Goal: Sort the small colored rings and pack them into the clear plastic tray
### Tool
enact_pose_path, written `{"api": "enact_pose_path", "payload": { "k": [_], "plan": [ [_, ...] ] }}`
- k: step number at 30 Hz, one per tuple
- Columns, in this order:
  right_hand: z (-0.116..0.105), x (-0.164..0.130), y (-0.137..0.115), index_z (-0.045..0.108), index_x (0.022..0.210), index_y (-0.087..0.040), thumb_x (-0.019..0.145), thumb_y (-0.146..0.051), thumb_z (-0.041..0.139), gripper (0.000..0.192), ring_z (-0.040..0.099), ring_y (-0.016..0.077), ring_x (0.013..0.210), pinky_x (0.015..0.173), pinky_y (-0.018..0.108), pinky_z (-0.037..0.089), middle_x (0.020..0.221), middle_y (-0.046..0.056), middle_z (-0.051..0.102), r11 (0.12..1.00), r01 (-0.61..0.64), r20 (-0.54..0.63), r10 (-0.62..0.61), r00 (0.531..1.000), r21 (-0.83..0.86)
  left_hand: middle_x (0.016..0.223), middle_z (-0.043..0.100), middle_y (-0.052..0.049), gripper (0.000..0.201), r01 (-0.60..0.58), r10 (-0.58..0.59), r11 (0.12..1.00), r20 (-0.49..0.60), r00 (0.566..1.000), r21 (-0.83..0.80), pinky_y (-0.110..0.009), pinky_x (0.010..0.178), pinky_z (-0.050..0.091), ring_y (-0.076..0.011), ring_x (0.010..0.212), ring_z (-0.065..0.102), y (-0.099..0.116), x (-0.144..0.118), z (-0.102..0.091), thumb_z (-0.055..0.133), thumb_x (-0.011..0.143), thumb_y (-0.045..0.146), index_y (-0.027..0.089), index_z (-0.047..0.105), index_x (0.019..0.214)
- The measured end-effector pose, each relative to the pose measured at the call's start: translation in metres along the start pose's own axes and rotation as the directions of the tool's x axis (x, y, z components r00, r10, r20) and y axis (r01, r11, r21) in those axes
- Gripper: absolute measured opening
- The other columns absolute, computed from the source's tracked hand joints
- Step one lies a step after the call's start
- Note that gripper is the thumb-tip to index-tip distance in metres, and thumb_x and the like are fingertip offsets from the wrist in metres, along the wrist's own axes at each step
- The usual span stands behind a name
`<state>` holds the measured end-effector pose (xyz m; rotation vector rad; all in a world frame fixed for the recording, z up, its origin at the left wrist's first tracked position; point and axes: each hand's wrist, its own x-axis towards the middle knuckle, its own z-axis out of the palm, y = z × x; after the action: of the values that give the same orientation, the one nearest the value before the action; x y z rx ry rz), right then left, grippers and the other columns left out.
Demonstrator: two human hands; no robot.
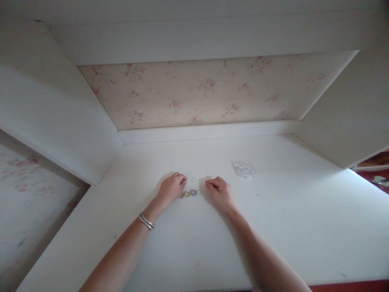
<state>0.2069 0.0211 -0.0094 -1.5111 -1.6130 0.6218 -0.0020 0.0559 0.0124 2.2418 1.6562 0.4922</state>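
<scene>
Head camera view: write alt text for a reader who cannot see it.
Two bare hands rest on a white table, the left hand and right hand on either side of a short row of small rings, with one more ring just behind. A small clear plastic bag lies further right; floral wallpaper backs the table.

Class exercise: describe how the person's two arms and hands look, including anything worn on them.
Both forearms are bare, with no sleeves in view. The left hand has thin silver bangles at its wrist. The right hand wears no bracelet or watch. No gloves; rings too small to tell.
</scene>
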Motion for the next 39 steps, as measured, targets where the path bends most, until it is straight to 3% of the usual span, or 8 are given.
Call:
{"api": "enact_pose_path", "payload": {
  "k": [6, 11, 18, 24, 39],
  "plan": [
    [0.000, 0.002, 0.001, 0.074, 0.083, -0.023, 0.085, -0.030, 0.051, 0.024, 0.055, 0.0123, 0.066, 0.062, 0.025, 0.039, 0.076, 0.002, 0.060, 1.000, 0.005, 0.026, -0.005, 1.000, -0.005, 0.091, 0.066, -0.004, 0.019, -0.066, 0.065, 0.996, 0.016, 0.998, 0.059, -0.027, 0.079, 0.043, -0.0170, 0.087, 0.061, 0.007, -0.003, -0.005, 0.047, 0.089, 0.022, 0.020, 0.065, 0.085],
    [0.002, 0.002, 0.003, 0.074, 0.081, -0.023, 0.084, -0.030, 0.052, 0.023, 0.054, 0.0109, 0.063, 0.061, 0.024, 0.037, 0.074, 0.000, 0.060, 1.000, 0.009, 0.012, -0.009, 1.000, 0.004, 0.092, 0.064, -0.003, 0.017, -0.135, 0.134, 0.990, 0.026, 0.991, 0.036, -0.024, 0.075, 0.043, -0.0151, 0.085, 0.061, 0.034, -0.023, -0.009, 0.045, 0.091, 0.024, 0.021, 0.061, 0.089],
    [0.003, 0.001, 0.006, 0.073, 0.082, -0.023, 0.084, -0.028, 0.051, 0.023, 0.055, 0.0112, 0.065, 0.062, 0.023, 0.038, 0.075, 0.000, 0.061, 0.999, 0.034, -0.002, -0.034, 0.999, 0.024, 0.094, 0.064, -0.002, 0.021, -0.174, 0.153, 0.962, 0.113, 0.982, 0.212, -0.025, 0.069, 0.043, -0.0166, 0.084, 0.063, 0.060, -0.033, 0.001, 0.039, 0.094, 0.027, 0.024, 0.060, 0.094],
    [0.002, 0.000, 0.005, 0.073, 0.082, -0.023, 0.084, -0.027, 0.050, 0.023, 0.054, 0.0113, 0.067, 0.062, 0.022, 0.038, 0.076, 0.001, 0.061, 0.999, 0.038, -0.001, -0.038, 0.999, 0.009, 0.095, 0.063, -0.003, 0.027, -0.187, 0.143, 0.932, 0.158, 0.977, 0.312, -0.026, 0.066, 0.044, -0.0173, 0.082, 0.063, 0.067, -0.031, 0.002, 0.034, 0.096, 0.028, 0.023, 0.060, 0.095],
    [0.003, 0.000, 0.007, 0.072, 0.080, -0.023, 0.085, -0.026, 0.050, 0.022, 0.054, 0.0107, 0.066, 0.061, 0.022, 0.038, 0.075, -0.001, 0.060, 0.999, 0.051, -0.006, -0.051, 0.999, 0.013, 0.090, 0.062, -0.005, 0.033, -0.248, 0.163, 0.896, 0.246, 0.956, 0.368, -0.029, 0.064, 0.046, -0.0203, 0.080, 0.063, 0.068, -0.028, 0.005, 0.031, 0.095, 0.030, 0.024, 0.063, 0.094]
  ]
}}
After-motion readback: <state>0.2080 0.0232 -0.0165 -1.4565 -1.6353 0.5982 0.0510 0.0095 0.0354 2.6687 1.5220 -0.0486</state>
